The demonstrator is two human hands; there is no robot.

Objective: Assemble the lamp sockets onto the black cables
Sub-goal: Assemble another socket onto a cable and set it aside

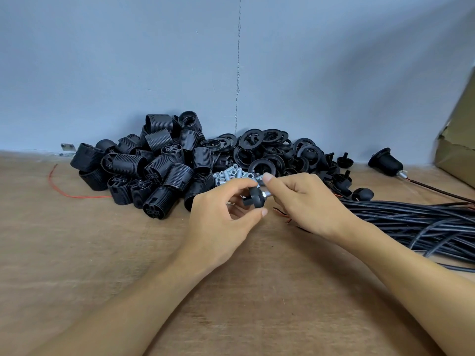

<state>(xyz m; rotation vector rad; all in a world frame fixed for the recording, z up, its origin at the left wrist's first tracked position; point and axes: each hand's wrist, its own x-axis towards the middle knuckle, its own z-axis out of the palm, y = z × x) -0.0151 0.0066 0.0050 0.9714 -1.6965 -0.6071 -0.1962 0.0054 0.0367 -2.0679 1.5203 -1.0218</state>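
parts are staged by type along the wall, each within reach: ribbed shells [154,165] at left, rings [257,145] in the centre, a heap of metal nipples [231,176] in front, cables [411,219] laid at right on the desk [102,265]. one built-up socket [385,161] lies apart near the box [455,150], apparently as finished work. both hands meet over the desk just before the heap. the left hand [221,219] pinches a black cap [255,199], fingers [253,214] curled round its rim. the right hand [305,204] pinches a nipple [267,194], fingertips clamped on it, held against the cap's centre, likely for screwing in. the forearms converge from the near edge
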